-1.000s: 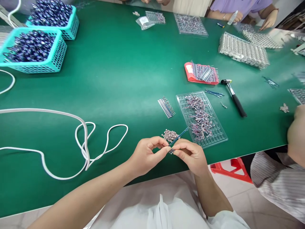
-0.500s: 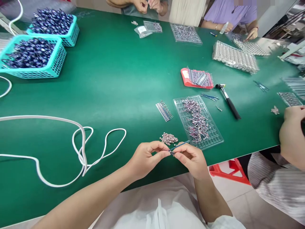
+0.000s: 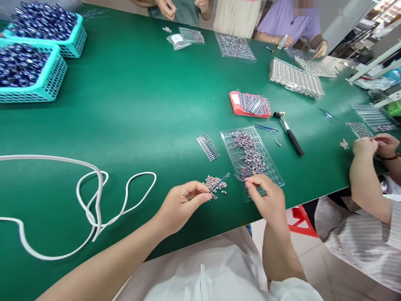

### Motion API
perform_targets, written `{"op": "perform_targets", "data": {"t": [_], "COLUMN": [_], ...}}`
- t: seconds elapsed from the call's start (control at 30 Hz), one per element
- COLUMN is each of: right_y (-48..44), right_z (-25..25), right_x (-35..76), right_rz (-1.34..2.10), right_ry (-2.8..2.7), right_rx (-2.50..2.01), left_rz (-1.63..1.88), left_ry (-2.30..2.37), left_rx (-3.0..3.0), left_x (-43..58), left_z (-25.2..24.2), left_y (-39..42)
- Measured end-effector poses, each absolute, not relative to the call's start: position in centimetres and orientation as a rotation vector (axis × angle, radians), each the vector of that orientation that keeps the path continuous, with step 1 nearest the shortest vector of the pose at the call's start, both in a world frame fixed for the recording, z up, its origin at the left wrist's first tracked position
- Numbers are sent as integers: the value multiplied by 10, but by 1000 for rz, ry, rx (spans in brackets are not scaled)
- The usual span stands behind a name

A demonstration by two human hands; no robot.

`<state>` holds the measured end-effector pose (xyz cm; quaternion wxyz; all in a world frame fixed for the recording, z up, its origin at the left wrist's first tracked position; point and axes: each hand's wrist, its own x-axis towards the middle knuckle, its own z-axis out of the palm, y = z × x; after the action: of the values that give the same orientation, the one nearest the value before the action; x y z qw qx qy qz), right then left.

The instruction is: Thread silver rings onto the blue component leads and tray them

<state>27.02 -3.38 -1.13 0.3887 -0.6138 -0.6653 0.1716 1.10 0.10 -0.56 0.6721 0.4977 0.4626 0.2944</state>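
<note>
My left hand [image 3: 184, 205] pinches a thin blue strip [image 3: 220, 182] between thumb and fingers; the strip slants up to the right, and a small wired piece shows at the fingertips. Behind it lies a pile of small round beige parts [image 3: 214, 182]. My right hand [image 3: 266, 194] is over the near end of a clear plastic tray [image 3: 275, 175]. Its fingers are bent around a small greyish piece [image 3: 239, 177], too small to name. In the tray lies a heap of small parts with thin red and dark wires [image 3: 249, 152].
Beyond the tray lie a wired strip [image 3: 208, 147], a red packet [image 3: 236, 109], blue strips [image 3: 266, 128] and a hammer [image 3: 291, 136]. White cord [image 3: 100, 196] loops at left, near turquoise baskets [image 3: 58, 79]. A co-worker's hands [image 3: 365, 146] are at right; two more people sit opposite.
My hands have moved apart: the left slightly left with the blue strip, the right over to the tray's near end. The whole view has shifted a little to the right.
</note>
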Motion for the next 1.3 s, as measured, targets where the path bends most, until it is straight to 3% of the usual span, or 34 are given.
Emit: {"op": "perform_targets", "data": {"t": [0.17,0.43,0.53,0.73,1.3], "right_y": [-11,-15,-26,-39,-32], "right_z": [-27,-34,-30,-30,-33], "right_x": [313,306,282,231,224], "right_rz": [-117,-338,-308,89,-14], "right_ry": [-1951,-2031,-2005,-2263,-2385], "right_rx": [-1688,-1744,-1651,-1450,-1358], "left_rz": [753,817,821,847,835], "left_ry": [1076,1107,1118,1109,1106], "left_rx": [957,836,803,781,825], "left_x": [12,11,11,11,11], "left_z": [-7,-3,-4,-6,-6], "left_y": [6,10,10,10,11]}}
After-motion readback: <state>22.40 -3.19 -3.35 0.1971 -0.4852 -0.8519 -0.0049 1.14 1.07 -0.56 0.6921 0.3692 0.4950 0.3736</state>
